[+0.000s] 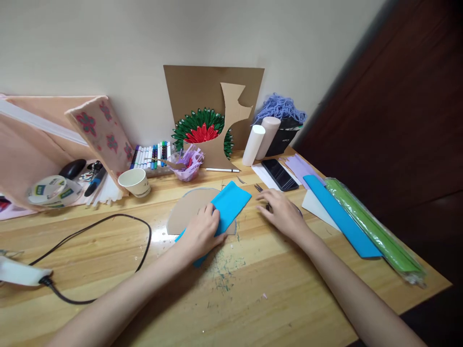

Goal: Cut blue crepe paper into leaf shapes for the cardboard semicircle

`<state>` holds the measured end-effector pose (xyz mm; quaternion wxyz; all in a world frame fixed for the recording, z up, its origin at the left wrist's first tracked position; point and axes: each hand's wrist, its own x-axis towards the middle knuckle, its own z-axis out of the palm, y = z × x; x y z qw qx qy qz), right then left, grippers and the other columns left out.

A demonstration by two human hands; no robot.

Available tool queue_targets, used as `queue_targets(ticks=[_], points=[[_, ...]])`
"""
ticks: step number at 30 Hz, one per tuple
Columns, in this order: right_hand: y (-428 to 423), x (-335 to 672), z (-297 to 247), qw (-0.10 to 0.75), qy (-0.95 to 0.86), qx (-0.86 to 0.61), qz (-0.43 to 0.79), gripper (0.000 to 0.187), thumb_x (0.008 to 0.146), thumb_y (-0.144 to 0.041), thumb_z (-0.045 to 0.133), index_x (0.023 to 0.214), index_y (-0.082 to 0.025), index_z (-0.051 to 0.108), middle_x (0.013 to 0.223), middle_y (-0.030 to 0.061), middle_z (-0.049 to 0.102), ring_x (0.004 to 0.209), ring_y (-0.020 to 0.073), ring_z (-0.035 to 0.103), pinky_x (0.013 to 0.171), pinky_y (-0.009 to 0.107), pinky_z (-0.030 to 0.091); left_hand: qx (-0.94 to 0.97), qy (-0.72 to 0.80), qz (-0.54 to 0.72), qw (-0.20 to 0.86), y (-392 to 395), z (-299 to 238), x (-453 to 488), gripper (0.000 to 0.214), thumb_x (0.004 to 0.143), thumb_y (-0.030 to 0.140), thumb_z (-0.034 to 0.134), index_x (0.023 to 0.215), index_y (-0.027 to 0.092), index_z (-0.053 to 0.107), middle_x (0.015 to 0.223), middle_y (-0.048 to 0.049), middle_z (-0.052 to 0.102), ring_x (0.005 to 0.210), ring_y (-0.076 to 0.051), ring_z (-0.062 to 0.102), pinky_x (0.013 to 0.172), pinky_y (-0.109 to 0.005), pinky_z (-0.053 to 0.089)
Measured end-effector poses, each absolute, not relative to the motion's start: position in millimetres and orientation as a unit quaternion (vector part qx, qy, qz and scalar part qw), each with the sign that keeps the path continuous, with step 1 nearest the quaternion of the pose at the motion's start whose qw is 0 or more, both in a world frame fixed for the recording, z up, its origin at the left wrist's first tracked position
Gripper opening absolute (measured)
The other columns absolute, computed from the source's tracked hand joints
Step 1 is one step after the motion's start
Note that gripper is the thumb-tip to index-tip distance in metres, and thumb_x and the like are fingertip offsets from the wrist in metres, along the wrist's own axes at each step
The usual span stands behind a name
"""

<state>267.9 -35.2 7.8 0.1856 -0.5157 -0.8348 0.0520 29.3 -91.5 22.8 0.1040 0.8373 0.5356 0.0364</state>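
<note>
Strip [233, 204], blue, long axis diag., far end pointing fwd-R

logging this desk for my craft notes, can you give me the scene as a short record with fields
left hand: holds the folded blue sheet
under the sheet, in part: round-edged cardboard piece
right hand: over what look like scissors; grip unclear
left of the cardboard: paper cup
back left: markers, bowl with purple strips
right: phone, green pack
against the wall: brown board
surface: wooden desk
</note>
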Motion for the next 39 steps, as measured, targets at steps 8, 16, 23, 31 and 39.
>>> queue_targets(ticks=[8, 16, 23, 31, 39], points=[[-18.8, 221.5, 6.7, 0.137, -0.948, -0.245, 0.153, 0.018, 0.086, -0.02, 0.05, 0.092, -0.02, 0.067, 0.102, 0.0094, 0.066, 0.095, 0.0219, 0.06, 0.084, 0.036, 0.045, 0.856, 0.505, -0.008, 0.108, -85.2, 37.7, 20.7, 0.016, 0.078, 0.015, 0.046, 0.084, 0.013, 0.061, 0.092, -0.0135, 0.06, 0.082, -0.026, 0.059, 0.069, -0.033, 0.044], [-30.5, 220.9, 33.9, 0.171, -0.909, -0.289, 0.246, 0.019, 0.088, -0.026, 0.048, 0.091, -0.021, 0.066, 0.092, 0.0049, 0.068, 0.086, 0.0186, 0.061, 0.079, 0.032, 0.045, 0.819, 0.461, 0.094, 0.328, -76.9, 63.3, -12.0, 0.019, 0.079, 0.021, 0.047, 0.081, 0.016, 0.065, 0.079, -0.0042, 0.067, 0.071, -0.016, 0.058, 0.065, -0.024, 0.041], [-53.0, 226.1, 54.8, 0.172, -0.871, -0.34, 0.311, 0.019, 0.087, -0.03, 0.05, 0.085, -0.023, 0.068, 0.086, 0.0028, 0.07, 0.08, 0.019, 0.062, 0.073, 0.029, 0.045, 0.787, 0.426, 0.091, 0.437, -73.7, 73.7, -19.8, 0.024, 0.08, 0.031, 0.051, 0.076, 0.015, 0.068, 0.069, -0.002, 0.066, 0.064, -0.014, 0.057, 0.057, -0.021, 0.039], [-59.7, 227.9, 45.4, 0.201, -0.848, -0.398, 0.285, 0.019, 0.087, -0.032, 0.051, 0.086, -0.023, 0.067, 0.088, 0.0039, 0.07, 0.082, 0.0202, 0.063, 0.073, 0.03, 0.045, 0.82, 0.455, 0.107, 0.33, -81.7, 69.9, -8.0, 0.019, 0.079, 0.03, 0.057, 0.089, 0.019, 0.068, 0.081, -0.0042, 0.069, 0.071, -0.017, 0.059, 0.062, -0.024, 0.038], [-33.7, 221.8, 10.5, 0.236, -0.867, -0.387, 0.207, 0.018, 0.088, -0.026, 0.049, 0.094, -0.022, 0.066, 0.096, 0.005, 0.069, 0.093, 0.0211, 0.062, 0.084, 0.034, 0.045, 0.838, 0.505, 0.092, 0.188, -60.3, 35.8, -13.7, 0.028, 0.087, 0.02, 0.041, 0.089, 0.016, 0.069, 0.087, -0.009, 0.069, 0.078, -0.021, 0.061, 0.068, -0.029, 0.04]])
